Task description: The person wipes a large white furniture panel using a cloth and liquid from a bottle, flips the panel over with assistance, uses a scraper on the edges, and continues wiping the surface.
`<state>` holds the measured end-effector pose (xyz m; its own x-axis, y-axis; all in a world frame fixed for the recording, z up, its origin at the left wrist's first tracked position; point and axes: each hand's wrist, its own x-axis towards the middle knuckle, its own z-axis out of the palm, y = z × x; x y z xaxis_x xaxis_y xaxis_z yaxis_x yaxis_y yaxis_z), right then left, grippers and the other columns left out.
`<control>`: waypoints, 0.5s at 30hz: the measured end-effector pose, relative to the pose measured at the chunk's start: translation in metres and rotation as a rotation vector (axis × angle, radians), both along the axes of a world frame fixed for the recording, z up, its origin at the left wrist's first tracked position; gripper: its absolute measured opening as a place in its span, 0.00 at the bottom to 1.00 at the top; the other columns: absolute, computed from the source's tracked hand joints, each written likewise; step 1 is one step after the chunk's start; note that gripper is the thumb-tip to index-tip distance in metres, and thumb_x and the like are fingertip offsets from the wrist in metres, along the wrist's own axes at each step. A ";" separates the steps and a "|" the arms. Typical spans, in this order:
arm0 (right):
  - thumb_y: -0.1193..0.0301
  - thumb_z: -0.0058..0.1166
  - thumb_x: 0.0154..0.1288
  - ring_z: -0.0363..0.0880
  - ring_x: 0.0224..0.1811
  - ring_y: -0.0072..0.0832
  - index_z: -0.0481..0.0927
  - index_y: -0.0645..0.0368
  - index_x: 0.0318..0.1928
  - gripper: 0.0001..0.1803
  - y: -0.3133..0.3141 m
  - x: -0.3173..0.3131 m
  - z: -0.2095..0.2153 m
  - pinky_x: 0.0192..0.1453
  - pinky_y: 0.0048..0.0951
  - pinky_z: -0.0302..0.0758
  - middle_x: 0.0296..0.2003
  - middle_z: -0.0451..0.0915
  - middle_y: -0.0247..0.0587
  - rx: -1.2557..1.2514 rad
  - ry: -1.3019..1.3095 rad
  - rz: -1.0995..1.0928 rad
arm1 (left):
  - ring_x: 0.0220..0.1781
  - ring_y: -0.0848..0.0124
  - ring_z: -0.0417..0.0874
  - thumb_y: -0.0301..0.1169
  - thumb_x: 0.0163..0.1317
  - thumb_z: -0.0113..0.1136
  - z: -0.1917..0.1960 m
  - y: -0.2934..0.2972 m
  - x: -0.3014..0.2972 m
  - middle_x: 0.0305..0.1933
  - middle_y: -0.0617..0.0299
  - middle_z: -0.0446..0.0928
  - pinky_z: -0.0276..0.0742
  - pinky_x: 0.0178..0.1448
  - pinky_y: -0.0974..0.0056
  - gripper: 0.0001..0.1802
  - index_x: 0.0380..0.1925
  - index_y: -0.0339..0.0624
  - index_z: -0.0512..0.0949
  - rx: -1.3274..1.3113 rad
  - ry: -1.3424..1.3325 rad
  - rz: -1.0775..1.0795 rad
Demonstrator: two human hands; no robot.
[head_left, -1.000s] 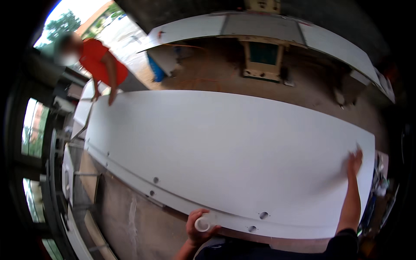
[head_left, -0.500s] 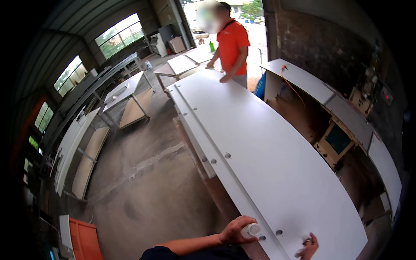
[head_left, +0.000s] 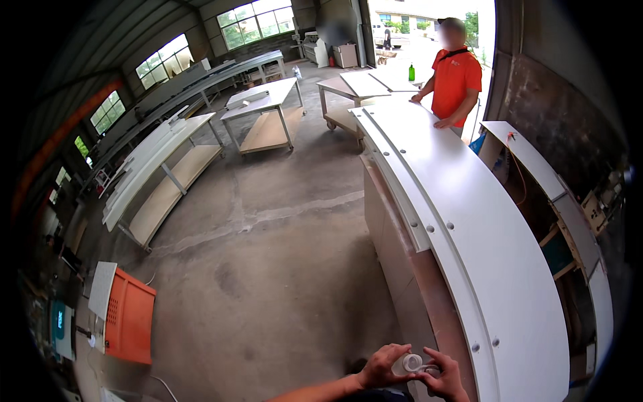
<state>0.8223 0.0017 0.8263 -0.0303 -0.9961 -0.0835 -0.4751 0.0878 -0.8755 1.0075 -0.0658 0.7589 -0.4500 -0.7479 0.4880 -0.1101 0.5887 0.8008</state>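
Observation:
A small white bottle [head_left: 408,364] is in my left hand [head_left: 380,366], whose fingers and thumb wrap round its side. The round end of the bottle faces up. My right hand [head_left: 445,379] has come up against the bottle, finger and thumb curved round a small pale thing at its edge that I cannot make out. Both hands are beside the near end of a long white panel [head_left: 495,268], which has round holes along a lengthwise groove.
A person in an orange shirt [head_left: 457,80] stands at the panel's far end, hands on it. White-topped tables [head_left: 264,97] stand to the left and back. At the lower left is an orange cabinet [head_left: 130,318]. A white bench [head_left: 529,161] runs along the right.
My view has swung left. Both hands have moved off the panel to its left side, and my right hand has joined the bottle held in my left.

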 end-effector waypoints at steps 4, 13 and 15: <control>0.63 0.70 0.41 0.81 0.35 0.33 0.82 0.54 0.47 0.27 0.016 0.031 -0.003 0.49 0.32 0.71 0.31 0.83 0.37 -0.110 0.172 0.066 | 0.44 0.50 0.80 0.43 0.47 0.72 -0.014 0.022 0.015 0.44 0.47 0.77 0.76 0.49 0.54 0.45 0.60 0.30 0.62 -0.069 0.033 -0.114; 0.62 0.72 0.37 0.74 0.26 0.34 0.84 0.57 0.34 0.21 0.114 0.031 -0.006 0.43 0.33 0.67 0.22 0.78 0.36 -0.291 0.310 -0.318 | 0.64 0.51 0.66 0.48 0.48 0.70 0.016 -0.042 0.067 0.63 0.44 0.62 0.60 0.68 0.52 0.48 0.63 0.34 0.59 -0.119 -0.316 -0.351; 0.63 0.72 0.36 0.73 0.26 0.35 0.83 0.57 0.31 0.19 0.149 0.020 -0.008 0.42 0.34 0.67 0.21 0.77 0.36 -0.269 0.297 -0.404 | 0.57 0.62 0.72 0.43 0.65 0.53 0.043 -0.099 0.133 0.55 0.53 0.71 0.70 0.59 0.57 0.23 0.52 0.39 0.70 0.482 0.380 -0.213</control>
